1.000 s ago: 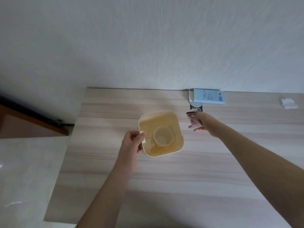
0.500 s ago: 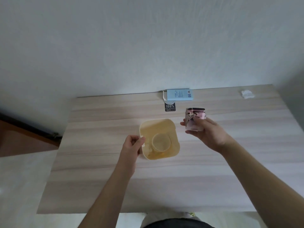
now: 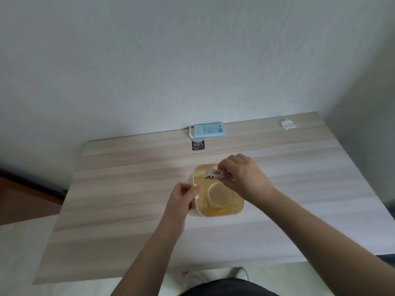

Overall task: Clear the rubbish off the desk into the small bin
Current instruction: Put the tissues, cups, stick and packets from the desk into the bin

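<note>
A small cream-yellow bin (image 3: 236,210) stands in the middle of the wooden desk (image 3: 128,189), with a pale round cup (image 3: 218,195) inside it. My left hand (image 3: 181,197) pinches the bin's left rim. My right hand (image 3: 241,176) holds a small pink and white packet (image 3: 213,174) over the bin's far opening. A light blue box (image 3: 208,130) lies at the desk's back edge by the wall. A black tag (image 3: 198,145) lies just in front of it. A crumpled white tissue (image 3: 288,124) sits at the far right corner.
A white wall (image 3: 192,60) rises right behind the desk. A brown surface (image 3: 21,199) shows at the far left, beyond the desk's left edge. My dark-clothed lap (image 3: 226,289) is below the desk's front edge.
My right hand has carried the packet leftward from beside the bin to above its opening. My left hand kept its hold on the rim. The camera view has tilted.
</note>
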`<state>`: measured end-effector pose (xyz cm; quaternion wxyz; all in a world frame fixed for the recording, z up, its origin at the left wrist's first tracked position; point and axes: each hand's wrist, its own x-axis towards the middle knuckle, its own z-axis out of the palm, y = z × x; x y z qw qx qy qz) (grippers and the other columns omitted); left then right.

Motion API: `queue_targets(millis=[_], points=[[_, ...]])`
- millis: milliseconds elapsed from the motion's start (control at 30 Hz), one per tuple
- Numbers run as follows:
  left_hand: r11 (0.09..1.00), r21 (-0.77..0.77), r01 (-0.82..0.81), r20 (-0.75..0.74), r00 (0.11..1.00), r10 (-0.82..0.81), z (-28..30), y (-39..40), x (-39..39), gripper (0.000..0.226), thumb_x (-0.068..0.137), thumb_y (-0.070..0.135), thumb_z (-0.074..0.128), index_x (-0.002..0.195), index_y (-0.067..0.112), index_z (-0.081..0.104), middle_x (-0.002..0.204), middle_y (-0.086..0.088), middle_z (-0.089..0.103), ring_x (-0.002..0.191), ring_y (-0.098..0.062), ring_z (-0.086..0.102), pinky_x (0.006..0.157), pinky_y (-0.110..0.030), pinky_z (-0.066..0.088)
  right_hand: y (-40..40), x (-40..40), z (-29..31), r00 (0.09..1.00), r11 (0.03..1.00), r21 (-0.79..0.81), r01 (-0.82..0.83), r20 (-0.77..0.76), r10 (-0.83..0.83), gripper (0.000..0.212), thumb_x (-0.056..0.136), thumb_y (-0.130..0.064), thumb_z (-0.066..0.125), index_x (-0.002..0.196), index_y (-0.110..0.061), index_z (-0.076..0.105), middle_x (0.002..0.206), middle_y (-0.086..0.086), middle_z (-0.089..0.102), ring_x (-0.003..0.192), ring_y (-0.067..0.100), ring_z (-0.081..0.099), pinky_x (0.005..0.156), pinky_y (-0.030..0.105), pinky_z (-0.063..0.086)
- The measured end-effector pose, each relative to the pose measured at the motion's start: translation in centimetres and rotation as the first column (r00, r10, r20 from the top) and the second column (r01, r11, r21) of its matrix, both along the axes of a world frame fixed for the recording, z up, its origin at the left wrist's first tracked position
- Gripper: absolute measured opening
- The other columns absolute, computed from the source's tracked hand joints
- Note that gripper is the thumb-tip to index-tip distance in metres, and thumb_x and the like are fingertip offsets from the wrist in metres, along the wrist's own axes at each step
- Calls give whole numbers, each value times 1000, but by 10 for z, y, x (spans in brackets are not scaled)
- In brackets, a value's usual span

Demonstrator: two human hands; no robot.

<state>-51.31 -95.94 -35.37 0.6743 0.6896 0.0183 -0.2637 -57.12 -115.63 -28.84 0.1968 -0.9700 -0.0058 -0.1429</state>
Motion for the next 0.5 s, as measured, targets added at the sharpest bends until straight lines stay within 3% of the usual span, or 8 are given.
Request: queue_targets(millis=[167, 300, 400, 500], points=[[999, 7, 42, -43, 998, -42, -5, 4, -16, 42, 67, 43, 74, 87, 11, 56, 58, 7, 46, 49, -8, 40, 46, -19, 36, 19, -6, -18, 996, 974, -216, 69, 63, -57, 7, 69, -18, 82, 70, -19, 75, 73, 5, 58, 65, 27, 56, 58, 34, 44], [997, 28, 75, -52, 996, -74, -8, 14, -14, 44, 69, 44, 73, 89, 9, 55, 58, 6, 46, 51, -8, 40, 48, -18, 37, 38, -1, -32, 996, 969, -244, 45, -60, -61, 20, 57, -9, 86, 61, -15, 68, 63, 3, 55, 50, 23, 53, 45, 27, 43], [996, 14, 83, -70, 994, -81, -8, 23, -8, 46, 68, 44, 74, 90, 9, 54, 58, 7, 46, 50, -8, 40, 48, -18, 37, 55, 6, -37, 986, 966, -247, 74, -125, -108, 25, 49, -3, 86, 57, -15, 64, 59, 2, 55, 44, 20, 51, 41, 22, 31], [997, 3, 81, -90, 993, -81, -7, 36, -2, 48, 66, 46, 75, 91, 10, 54, 60, 6, 45, 53, -10, 39, 50, -19, 37, 70, 17, -41, 982, 970, -232, 67, -158, -106, 26, 48, 2, 82, 60, -13, 64, 59, 2, 57, 46, 23, 54, 41, 26, 44]])
